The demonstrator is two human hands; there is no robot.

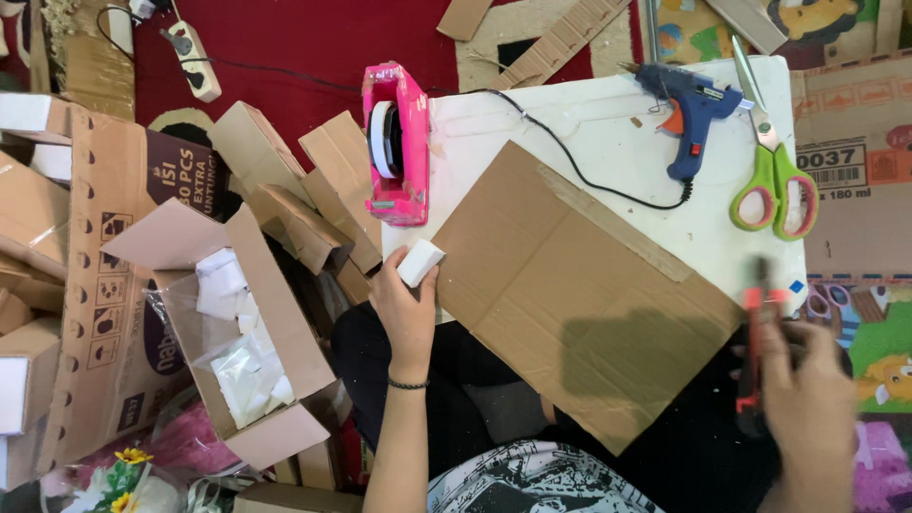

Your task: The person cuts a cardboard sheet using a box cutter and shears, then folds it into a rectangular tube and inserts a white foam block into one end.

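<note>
Tape dispenser [399, 142]: bright pink, white roll.
Glue gun [692, 106]: blue, orange trigger.
Scissors [772, 171]: green handles.
Cardboard sheet [579, 285]: plain brown.
Tabletop [608, 123]: white.
Small block [419, 262]: white.
Cutter [752, 347]: orange and black.
Rug [294, 47]: deep red.

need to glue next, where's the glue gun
In the head view the blue glue gun lies at the white table's far right, just left of the green scissors.

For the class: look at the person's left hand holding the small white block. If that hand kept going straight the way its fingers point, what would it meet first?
Probably the pink tape dispenser. The left hand, gripping the white block, points up the picture toward the dispenser's near end; height is hard to judge.
</note>
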